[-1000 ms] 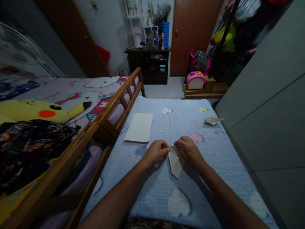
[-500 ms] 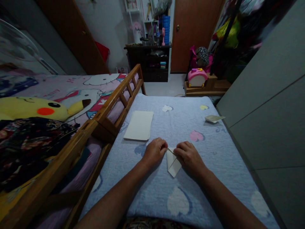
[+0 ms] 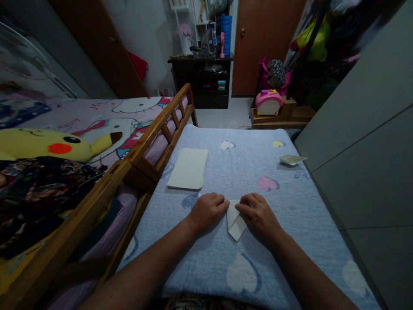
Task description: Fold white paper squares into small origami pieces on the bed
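A small folded piece of white paper [image 3: 235,224] lies on the blue quilted bed cover [image 3: 251,267], its point toward me. My left hand [image 3: 206,211] rests at its upper left edge, fingers curled and pressing down on the paper. My right hand [image 3: 258,215] covers its upper right edge, fingertips pressed on the fold. Both hands touch the paper and hold it flat against the cover.
A stack of white sheets [image 3: 189,168] lies farther up the cover on the left. A small folded paper piece [image 3: 292,159] sits near the right edge by the grey wardrobe [image 3: 361,142]. A wooden bed rail [image 3: 135,163] and a yellow plush toy [image 3: 48,144] are on the left.
The paper was lifted slightly between both hands; now it lies flat on the cover, more tightly folded, with both hands pressing on its top edge.
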`<state>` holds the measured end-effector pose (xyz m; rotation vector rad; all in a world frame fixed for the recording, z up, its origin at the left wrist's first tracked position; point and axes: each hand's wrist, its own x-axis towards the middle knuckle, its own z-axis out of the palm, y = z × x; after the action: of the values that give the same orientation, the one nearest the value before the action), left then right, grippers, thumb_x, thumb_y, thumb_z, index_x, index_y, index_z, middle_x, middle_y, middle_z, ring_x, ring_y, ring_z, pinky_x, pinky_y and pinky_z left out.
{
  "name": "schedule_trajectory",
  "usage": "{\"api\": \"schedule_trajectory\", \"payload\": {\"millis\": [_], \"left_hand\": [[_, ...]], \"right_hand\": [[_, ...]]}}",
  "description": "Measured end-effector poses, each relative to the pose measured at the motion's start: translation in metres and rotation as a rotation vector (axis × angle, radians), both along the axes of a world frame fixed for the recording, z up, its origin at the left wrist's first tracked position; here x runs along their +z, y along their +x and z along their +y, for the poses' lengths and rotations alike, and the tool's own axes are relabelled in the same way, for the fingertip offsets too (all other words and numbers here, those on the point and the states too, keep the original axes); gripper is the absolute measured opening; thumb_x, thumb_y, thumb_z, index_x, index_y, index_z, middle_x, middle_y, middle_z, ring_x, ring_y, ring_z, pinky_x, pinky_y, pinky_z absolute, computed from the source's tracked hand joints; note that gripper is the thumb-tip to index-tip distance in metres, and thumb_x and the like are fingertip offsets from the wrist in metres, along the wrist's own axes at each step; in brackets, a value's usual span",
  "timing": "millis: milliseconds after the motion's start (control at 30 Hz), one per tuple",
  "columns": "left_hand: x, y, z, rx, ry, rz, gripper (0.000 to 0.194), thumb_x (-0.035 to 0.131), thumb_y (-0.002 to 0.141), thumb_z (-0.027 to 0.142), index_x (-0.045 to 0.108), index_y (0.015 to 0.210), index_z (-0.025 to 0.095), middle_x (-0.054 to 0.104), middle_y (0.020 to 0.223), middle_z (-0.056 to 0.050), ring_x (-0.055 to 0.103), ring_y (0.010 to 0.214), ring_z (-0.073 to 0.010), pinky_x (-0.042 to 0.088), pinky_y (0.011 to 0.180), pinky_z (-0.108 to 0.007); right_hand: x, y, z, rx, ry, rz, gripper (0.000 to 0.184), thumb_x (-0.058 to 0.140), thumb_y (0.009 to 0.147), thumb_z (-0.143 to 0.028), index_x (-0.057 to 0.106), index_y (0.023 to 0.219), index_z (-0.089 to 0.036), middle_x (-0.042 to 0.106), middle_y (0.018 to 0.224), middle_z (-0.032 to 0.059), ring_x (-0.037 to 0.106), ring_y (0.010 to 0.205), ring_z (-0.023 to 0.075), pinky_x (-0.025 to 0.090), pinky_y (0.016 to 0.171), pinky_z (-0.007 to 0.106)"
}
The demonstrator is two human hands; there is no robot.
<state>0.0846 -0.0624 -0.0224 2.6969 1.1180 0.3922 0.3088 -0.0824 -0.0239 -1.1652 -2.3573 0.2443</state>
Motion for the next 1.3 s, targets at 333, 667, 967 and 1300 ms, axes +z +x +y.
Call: {"api": "schedule_trajectory", "payload": {"millis": [333, 667, 967, 1300], "left_hand": [[-0.003, -0.002, -0.028, -0.017, 0.007, -0.114, 0.030, 0.050, 0.097, 0.020, 0.060, 0.125, 0.022, 0.066, 0.117, -0.011, 0.059, 0.102, -0.0246, 0.049, 0.087, -0.040], [0.001, 0.003, -0.037, -0.033, -0.023, -0.035, 0.031, 0.050, 0.096, 0.021, 0.058, 0.126, 0.018, 0.064, 0.128, -0.011, 0.057, 0.112, -0.0284, 0.048, 0.094, -0.045], [-0.002, -0.001, -0.039, -0.018, 0.041, -0.010, 0.033, 0.052, 0.096, 0.024, 0.057, 0.128, 0.018, 0.063, 0.130, -0.010, 0.056, 0.110, -0.0281, 0.047, 0.092, -0.043], [-0.007, 0.001, -0.041, -0.008, 0.175, 0.010, 0.027, 0.049, 0.098, 0.025, 0.058, 0.122, 0.018, 0.060, 0.134, -0.007, 0.054, 0.108, -0.0249, 0.048, 0.089, -0.040]], "right_hand": [[-0.001, 0.000, -0.001, 0.000, -0.022, 0.012, 0.018, 0.057, 0.094, -0.019, 0.073, 0.097, -0.023, 0.062, 0.095, 0.0080, 0.050, 0.090, 0.0220, 0.041, 0.081, 0.036], [-0.002, 0.001, -0.001, 0.008, -0.050, -0.007, 0.019, 0.057, 0.094, -0.020, 0.073, 0.104, -0.024, 0.061, 0.097, 0.0084, 0.050, 0.091, 0.0219, 0.041, 0.082, 0.037], [-0.002, 0.003, -0.001, 0.030, -0.025, 0.028, 0.016, 0.060, 0.093, -0.019, 0.074, 0.100, -0.023, 0.063, 0.095, 0.0080, 0.050, 0.090, 0.0220, 0.041, 0.081, 0.036], [-0.007, 0.004, 0.000, 0.034, -0.030, 0.053, 0.015, 0.061, 0.092, -0.019, 0.073, 0.100, -0.023, 0.062, 0.095, 0.0075, 0.049, 0.091, 0.0217, 0.041, 0.081, 0.036]]}}
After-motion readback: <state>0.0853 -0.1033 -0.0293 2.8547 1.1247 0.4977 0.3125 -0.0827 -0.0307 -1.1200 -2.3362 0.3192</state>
